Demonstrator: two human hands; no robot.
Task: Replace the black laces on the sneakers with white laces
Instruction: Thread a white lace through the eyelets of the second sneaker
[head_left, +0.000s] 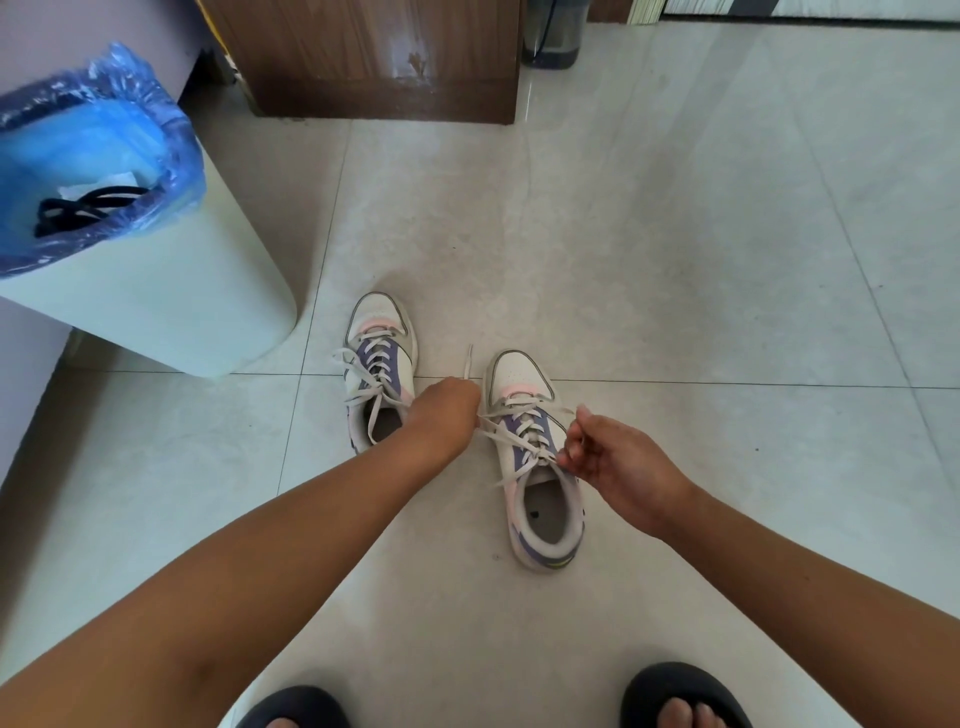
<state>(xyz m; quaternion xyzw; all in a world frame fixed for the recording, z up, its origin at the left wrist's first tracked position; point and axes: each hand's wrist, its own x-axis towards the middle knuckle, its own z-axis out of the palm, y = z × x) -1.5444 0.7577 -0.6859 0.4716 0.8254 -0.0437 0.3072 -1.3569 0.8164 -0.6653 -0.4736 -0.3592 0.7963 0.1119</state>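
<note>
We are pinching the limp white lace (511, 439), probably near both ends: left hand (447, 410) at nine o'clock, right hand (613, 462) at three.

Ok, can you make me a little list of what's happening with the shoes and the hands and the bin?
left shoe: white, purple and pink sneaker on the pale tiled floor, white lace threaded, ends loose
right shoe: matching sneaker, white lace threaded
left hand: grips one lace end, pulled up past the toe
right hand: pinches the lace near the top eyelets
bin: pale green bin with blue plastic liner, black laces inside
still to do: tying, probably
</note>
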